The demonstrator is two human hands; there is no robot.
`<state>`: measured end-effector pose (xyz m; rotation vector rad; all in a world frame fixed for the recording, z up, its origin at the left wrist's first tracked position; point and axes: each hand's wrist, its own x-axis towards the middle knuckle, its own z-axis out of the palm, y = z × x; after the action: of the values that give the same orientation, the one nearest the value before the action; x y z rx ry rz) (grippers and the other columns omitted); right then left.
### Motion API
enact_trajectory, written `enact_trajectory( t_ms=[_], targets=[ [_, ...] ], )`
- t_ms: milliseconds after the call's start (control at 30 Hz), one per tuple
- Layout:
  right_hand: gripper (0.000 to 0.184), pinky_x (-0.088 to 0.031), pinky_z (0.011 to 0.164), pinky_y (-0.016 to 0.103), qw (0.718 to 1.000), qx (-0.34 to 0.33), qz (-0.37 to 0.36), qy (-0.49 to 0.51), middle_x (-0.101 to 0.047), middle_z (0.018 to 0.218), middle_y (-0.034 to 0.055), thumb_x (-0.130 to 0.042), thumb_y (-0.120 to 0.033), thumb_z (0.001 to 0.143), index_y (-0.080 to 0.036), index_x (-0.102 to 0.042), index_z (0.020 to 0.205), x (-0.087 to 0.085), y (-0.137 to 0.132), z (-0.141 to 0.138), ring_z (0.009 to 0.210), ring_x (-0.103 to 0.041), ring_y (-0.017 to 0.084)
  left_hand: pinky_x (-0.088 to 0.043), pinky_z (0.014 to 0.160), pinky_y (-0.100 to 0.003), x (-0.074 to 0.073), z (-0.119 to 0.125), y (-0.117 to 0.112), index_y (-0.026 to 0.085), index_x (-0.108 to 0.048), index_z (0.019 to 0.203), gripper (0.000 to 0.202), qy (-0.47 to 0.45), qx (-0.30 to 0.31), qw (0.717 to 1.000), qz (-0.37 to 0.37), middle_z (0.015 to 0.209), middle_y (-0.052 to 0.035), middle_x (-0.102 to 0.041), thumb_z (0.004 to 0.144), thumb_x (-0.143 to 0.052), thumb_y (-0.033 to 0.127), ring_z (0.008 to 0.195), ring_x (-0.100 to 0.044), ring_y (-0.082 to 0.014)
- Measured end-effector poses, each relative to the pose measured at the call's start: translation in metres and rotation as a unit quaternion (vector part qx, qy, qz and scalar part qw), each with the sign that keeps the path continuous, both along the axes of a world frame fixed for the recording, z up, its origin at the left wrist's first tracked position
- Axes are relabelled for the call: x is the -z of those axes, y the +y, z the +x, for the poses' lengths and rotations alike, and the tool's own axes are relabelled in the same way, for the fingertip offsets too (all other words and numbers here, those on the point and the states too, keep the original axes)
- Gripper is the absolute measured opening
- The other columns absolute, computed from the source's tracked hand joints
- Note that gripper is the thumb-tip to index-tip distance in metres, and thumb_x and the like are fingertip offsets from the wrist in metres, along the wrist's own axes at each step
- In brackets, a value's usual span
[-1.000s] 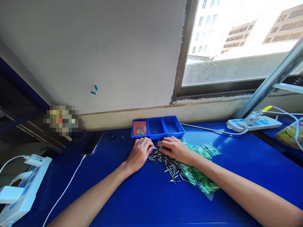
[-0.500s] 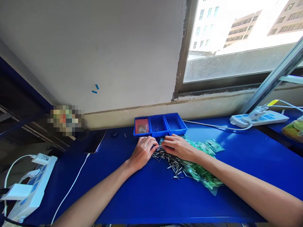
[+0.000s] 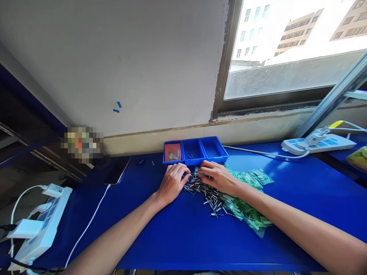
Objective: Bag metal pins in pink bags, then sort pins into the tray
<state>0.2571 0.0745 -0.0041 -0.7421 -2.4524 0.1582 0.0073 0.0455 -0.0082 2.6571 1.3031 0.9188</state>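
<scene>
My left hand is at the left edge of a pile of small metal pins that look like blind rivets. Its thumb and forefinger curl together in a pinch, and whatever lies between them is too small to make out. Just across a narrow gap, my right hand hovers over the top of the pile with bent fingers drawn together; its fingertips are partly hidden. Small green-tinted clear plastic bags lie in a heap beneath and beside my right wrist.
Behind the hands stands a blue three-compartment tray; its left section holds a reddish packet, its middle a few pins. A phone on a white cable lies left. White power strips sit at both sides, below the window.
The fingertips of both hands have drawn slightly apart, widening the gap between them where a small metal piece showed before. The whole view has shifted a little.
</scene>
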Motion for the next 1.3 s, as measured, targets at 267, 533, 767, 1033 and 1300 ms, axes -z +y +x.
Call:
enact_trajectory(
  t_ms=[267, 533, 767, 1033, 1300],
  targets=[
    [0.017, -0.045, 0.073, 0.031, 1.0, 0.023, -0.013, 0.01, -0.064, 0.1, 0.006, -0.048, -0.029, 0.109, -0.024, -0.062, 0.116, 0.0019, 0.0, -0.0014, 0.081, -0.059, 0.02, -0.045, 0.097, -0.039, -0.0035, 0.0012, -0.0016, 0.022, -0.06, 0.108, 0.012, -0.001, 0.008, 1.0, -0.001, 0.112, -0.0051, -0.07, 0.11, -0.049, 0.027, 0.11, -0.064, -0.0213],
    [0.011, -0.043, 0.074, 0.031, 1.0, 0.022, -0.007, 0.001, -0.066, 0.096, 0.004, -0.05, -0.024, 0.107, -0.023, -0.061, 0.109, 0.0022, -0.0002, -0.0002, 0.079, -0.059, 0.019, -0.045, 0.097, -0.039, -0.003, 0.0018, -0.0018, 0.022, -0.06, 0.109, 0.013, -0.003, 0.018, 1.0, -0.003, 0.111, -0.0056, -0.07, 0.111, -0.048, 0.027, 0.109, -0.064, -0.0217],
    [0.011, -0.042, 0.072, 0.029, 1.0, 0.019, 0.012, 0.009, -0.065, 0.09, 0.0032, -0.051, -0.022, 0.107, -0.023, -0.062, 0.106, 0.001, 0.0002, -0.0004, 0.075, -0.058, 0.018, -0.045, 0.096, -0.039, -0.0018, 0.0022, -0.0015, 0.022, -0.059, 0.108, 0.006, -0.006, 0.025, 1.0, 0.008, 0.111, -0.0049, -0.07, 0.108, -0.054, 0.026, 0.108, -0.065, -0.0217],
    [0.009, -0.041, 0.071, 0.029, 1.0, 0.019, 0.019, 0.007, -0.066, 0.09, 0.003, -0.054, -0.021, 0.105, -0.023, -0.062, 0.103, 0.0003, 0.0, -0.0006, 0.074, -0.058, 0.018, -0.046, 0.096, -0.038, -0.0022, 0.003, -0.0009, 0.022, -0.059, 0.108, 0.004, -0.007, 0.024, 1.0, 0.016, 0.11, -0.0043, -0.07, 0.107, -0.055, 0.022, 0.108, -0.065, -0.0214],
    [0.01, -0.041, 0.07, 0.029, 0.999, 0.032, 0.03, 0.008, -0.066, 0.089, 0.0026, -0.054, -0.019, 0.104, -0.023, -0.063, 0.101, 0.0043, 0.0019, -0.0012, 0.073, -0.058, 0.017, -0.045, 0.095, -0.039, -0.002, 0.0022, -0.0004, 0.022, -0.059, 0.107, 0.004, -0.006, 0.025, 1.0, 0.013, 0.109, -0.0046, -0.07, 0.107, -0.055, 0.024, 0.107, -0.065, -0.022]
  ],
)
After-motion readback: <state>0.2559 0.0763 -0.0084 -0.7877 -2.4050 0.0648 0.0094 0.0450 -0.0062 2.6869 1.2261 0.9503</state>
